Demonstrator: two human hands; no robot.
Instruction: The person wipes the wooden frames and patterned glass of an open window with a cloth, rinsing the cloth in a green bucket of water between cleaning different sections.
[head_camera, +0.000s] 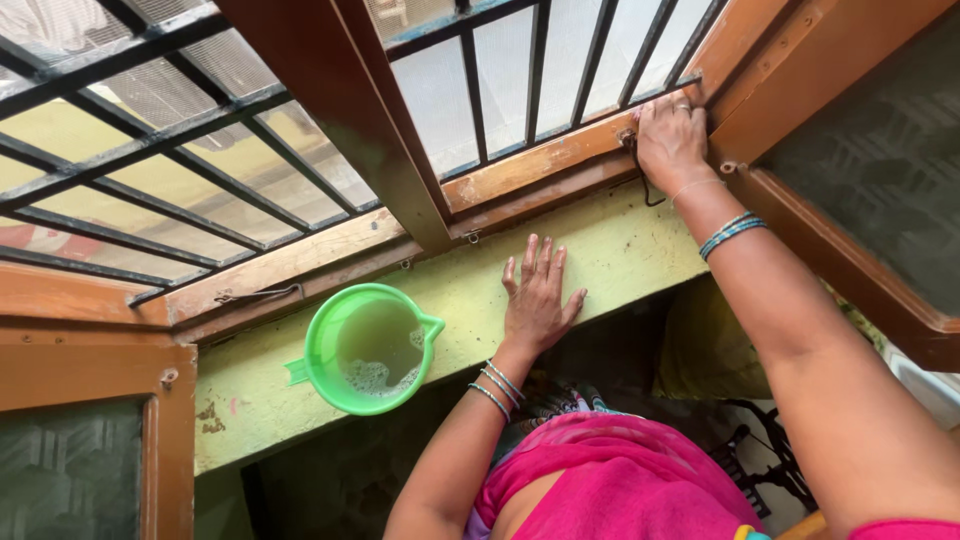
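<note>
The left hand (538, 300) lies flat, palm down, on the yellow-green sill (620, 250), fingers straight and slightly spread, tips pointing toward the wooden frame (540, 165) and stopping just short of it. It grips nothing. Thin blue bangles circle its wrist.

The right hand (670, 140) reaches farther up and presses on the frame's lower rail at the corner where it meets the open shutter (860, 180). Its fingers are together and bent over the rail's top edge, against the foot of the dark bars (475, 95). Whether anything is pinched under them cannot be told. A dark cord or hook (640, 175) hangs from the rail just beside the thumb side of this hand, touching or nearly touching it, and trails down onto the sill.

A green mug (365, 348) with cloudy, soapy water stands on the sill to the left of the left hand, near but apart from it, its spout pointing toward that hand.
</note>
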